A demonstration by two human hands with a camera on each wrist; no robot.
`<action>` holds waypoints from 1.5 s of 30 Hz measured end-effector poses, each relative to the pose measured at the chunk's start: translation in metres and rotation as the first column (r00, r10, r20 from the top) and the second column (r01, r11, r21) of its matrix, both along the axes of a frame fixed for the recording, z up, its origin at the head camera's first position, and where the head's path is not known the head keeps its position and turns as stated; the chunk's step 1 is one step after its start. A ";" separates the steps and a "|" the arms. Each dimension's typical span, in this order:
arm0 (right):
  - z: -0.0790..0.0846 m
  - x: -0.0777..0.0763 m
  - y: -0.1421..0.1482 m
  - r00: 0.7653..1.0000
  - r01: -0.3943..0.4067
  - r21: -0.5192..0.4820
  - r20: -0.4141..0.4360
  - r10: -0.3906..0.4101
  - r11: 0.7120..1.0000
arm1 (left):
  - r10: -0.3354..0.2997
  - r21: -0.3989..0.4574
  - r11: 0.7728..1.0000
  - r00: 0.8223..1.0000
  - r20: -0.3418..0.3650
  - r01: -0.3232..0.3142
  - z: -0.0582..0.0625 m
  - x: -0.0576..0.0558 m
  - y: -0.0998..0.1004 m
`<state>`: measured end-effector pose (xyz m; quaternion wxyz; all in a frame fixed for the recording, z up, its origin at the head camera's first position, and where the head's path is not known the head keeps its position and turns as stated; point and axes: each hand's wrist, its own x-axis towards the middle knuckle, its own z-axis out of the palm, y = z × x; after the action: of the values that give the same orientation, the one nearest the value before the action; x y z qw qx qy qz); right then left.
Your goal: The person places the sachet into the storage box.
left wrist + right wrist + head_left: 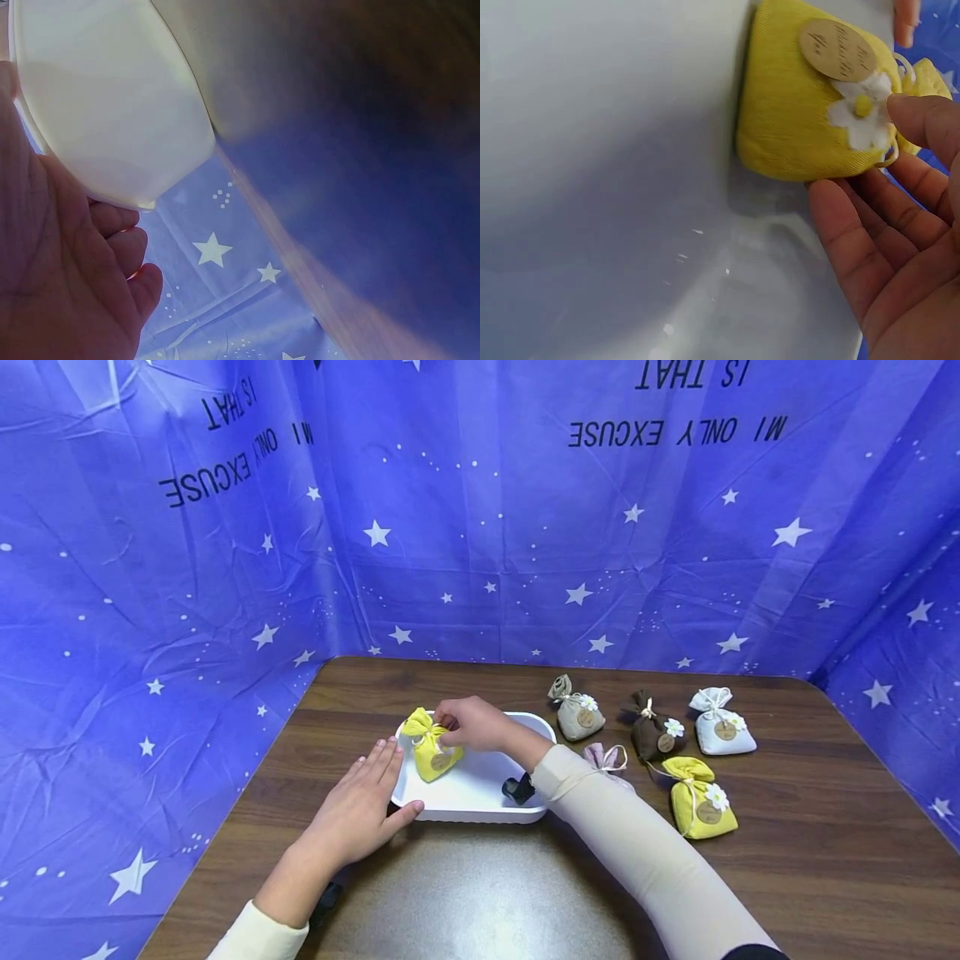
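In the head view, a yellow drawstring sachet [435, 763] with a round tag lies in the left end of a white tray [480, 785]. My right hand [474, 724] holds it by its tied neck. The right wrist view shows the thumb of my right hand [900, 232] beside the sachet's white felt flower [862, 109], with fingers passing behind the neck. My left hand [358, 810] rests against the tray's left rim, fingers straight and thumb spread along the front. Close up in the left wrist view, its fingertips [124, 244] meet the tray wall [112, 105].
Right of the tray lie a grey-beige sachet [580, 718], a brown one [651, 735], a white one [723, 733] and another yellow one [703, 806]. A pinkish sachet [600, 757] is partly hidden behind my right sleeve [637, 852]. Blue star-patterned cloth [480, 568] surrounds the wooden table [825, 827].
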<state>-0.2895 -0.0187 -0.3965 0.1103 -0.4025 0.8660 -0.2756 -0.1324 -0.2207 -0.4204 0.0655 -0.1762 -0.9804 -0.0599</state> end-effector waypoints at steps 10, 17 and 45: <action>0.011 0.000 0.013 0.999 0.041 -0.078 -0.006 -0.042 0.996 | 0.002 0.007 1.000 1.000 -0.007 -0.002 0.000 0.001 0.001; 0.020 0.000 0.027 0.999 0.048 -0.145 0.008 -0.047 0.988 | 0.008 0.008 1.000 1.000 -0.003 -0.008 0.000 0.000 0.000; 0.053 0.032 0.109 0.988 0.154 -0.276 0.052 -0.145 0.949 | -0.003 0.010 1.000 1.000 -0.012 0.003 -0.001 0.001 0.002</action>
<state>-0.2580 0.0905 -0.3434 0.0445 -0.3430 0.8446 -0.4086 -0.1313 -0.2187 -0.4209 0.0722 -0.1778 -0.9793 -0.0641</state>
